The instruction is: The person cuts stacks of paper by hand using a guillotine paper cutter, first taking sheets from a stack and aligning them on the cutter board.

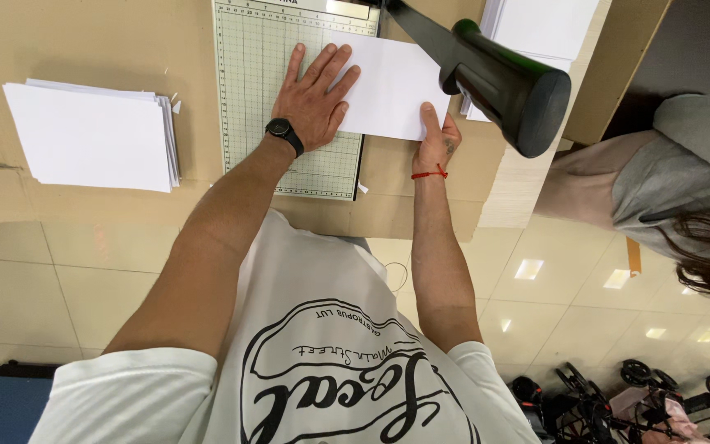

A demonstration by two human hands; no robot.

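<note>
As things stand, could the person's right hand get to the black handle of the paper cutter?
Probably yes. The right hand pinches the white sheet at its near edge, and the raised black handle sits just beside it with nothing between; it would have to release the sheet.

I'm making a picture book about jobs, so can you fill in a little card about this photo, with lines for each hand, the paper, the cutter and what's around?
left hand: left hand lies flat, fingers spread, on the white sheet
right hand: right hand pinches the sheet's near edge
sheet: lies across the paper trimmer, hanging over its right side
trimmer: green gridded board; black blade handle raised
nearby: paper stack to the left, more paper behind the handle
surface: brown cardboard
other: another person at right
</note>
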